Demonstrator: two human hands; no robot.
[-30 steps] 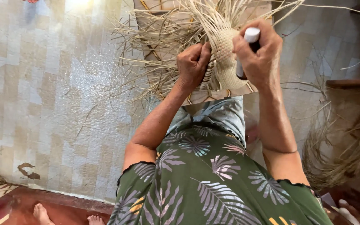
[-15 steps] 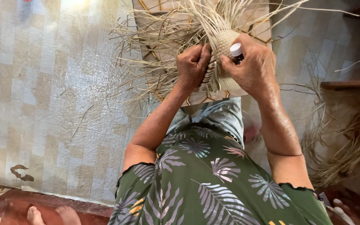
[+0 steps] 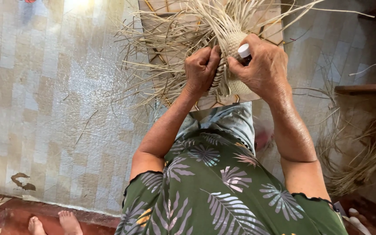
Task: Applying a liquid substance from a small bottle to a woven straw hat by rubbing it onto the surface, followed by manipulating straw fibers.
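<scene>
A half-woven straw piece (image 3: 233,45) sits in front of me, its pale loose strands (image 3: 170,39) fanning out to the left and upward. My left hand (image 3: 202,69) is closed on strands at the woven edge. My right hand (image 3: 262,65) presses against the woven part from the right and holds a small tool with a white cap (image 3: 244,51) between thumb and fingers. Both hands almost touch at the weave.
A low wooden stand (image 3: 266,30) lies under the weaving on the tiled floor (image 3: 44,95). A heap of loose straw (image 3: 362,156) lies at the right beside a wooden edge (image 3: 366,89). Bare feet (image 3: 53,224) show at bottom left.
My right hand came down and leftwards to the weave, closing the gap to my left hand. The view shifted slightly.
</scene>
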